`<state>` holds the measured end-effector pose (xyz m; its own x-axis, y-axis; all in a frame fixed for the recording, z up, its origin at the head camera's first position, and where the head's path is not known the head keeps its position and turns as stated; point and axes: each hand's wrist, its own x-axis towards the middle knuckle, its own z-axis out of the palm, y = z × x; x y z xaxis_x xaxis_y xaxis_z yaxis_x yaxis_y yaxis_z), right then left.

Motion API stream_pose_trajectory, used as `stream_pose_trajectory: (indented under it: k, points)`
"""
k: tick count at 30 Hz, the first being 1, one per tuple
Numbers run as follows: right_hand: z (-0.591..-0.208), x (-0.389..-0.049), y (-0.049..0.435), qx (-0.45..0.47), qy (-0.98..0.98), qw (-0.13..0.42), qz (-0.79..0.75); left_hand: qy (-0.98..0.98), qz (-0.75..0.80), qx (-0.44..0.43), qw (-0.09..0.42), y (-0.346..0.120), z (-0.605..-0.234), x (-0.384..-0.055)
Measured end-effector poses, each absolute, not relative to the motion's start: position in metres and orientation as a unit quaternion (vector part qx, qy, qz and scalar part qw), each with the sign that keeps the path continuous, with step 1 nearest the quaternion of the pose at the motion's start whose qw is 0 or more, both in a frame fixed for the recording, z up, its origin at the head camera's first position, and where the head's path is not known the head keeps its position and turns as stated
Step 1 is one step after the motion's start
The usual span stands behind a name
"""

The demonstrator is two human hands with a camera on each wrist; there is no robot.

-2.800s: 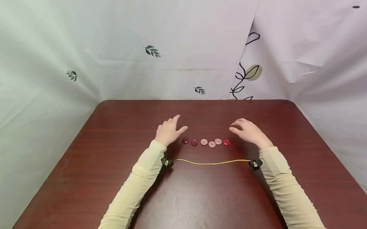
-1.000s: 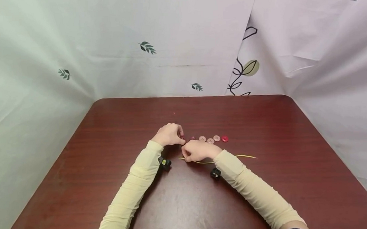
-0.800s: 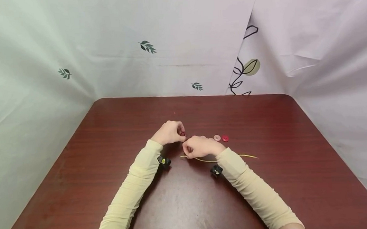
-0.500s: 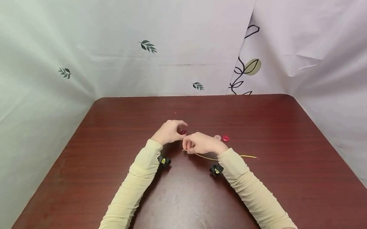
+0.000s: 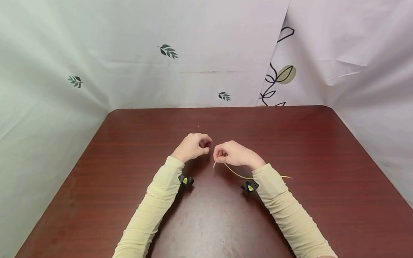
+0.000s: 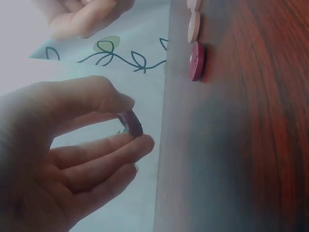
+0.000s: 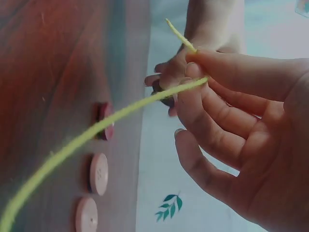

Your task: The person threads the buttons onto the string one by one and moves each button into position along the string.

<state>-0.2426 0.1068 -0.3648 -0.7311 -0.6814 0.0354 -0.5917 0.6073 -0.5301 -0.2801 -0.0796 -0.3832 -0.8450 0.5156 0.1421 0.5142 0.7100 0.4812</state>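
In the left wrist view a dark maroon button is pinched between thumb and fingers of my left hand, above the table. My right hand is just to its right and grips a yellow cord close to one end. A short tip sticks out past the fingertips, and the rest sags down to the table under the right wrist. On the table lie another maroon button and pink buttons in a row. From the head view my right hand hides most of that row.
The brown wooden table has a wall of white patterned cloth behind and at its sides. A red button barely shows behind the right hand. Black wrist cameras hang under both wrists.
My left hand has picked up the leftmost maroon button and raised it. The right hand came left, took the cord near its left end, then lifted it and drew slightly back right.
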Motion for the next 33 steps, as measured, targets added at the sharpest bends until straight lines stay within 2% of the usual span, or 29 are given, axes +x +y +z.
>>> stream_pose_trajectory:
  k: [9,16,19,28,33]
  points:
    - [-0.358,-0.246,0.118,-0.259,0.9,0.088,-0.34,0.895,0.341,0.285,0.025,-0.077,-0.38,-0.279]
    - [-0.352,-0.246,0.119,-0.248,0.9,0.005,-0.359,0.882,0.379,0.276,0.04,-0.075,-0.382,-0.279]
    - [-0.349,-0.243,0.12,-0.244,0.898,-0.008,-0.366,0.88,0.388,0.269,0.047,-0.074,-0.383,-0.278]
    - [-0.348,-0.242,0.123,-0.211,0.906,0.001,-0.367,0.837,0.455,0.3,0.042,-0.072,-0.384,-0.276]
    - [-0.344,-0.244,0.125,-0.206,0.898,0.013,-0.389,0.808,0.487,0.332,0.022,-0.073,-0.381,-0.276]
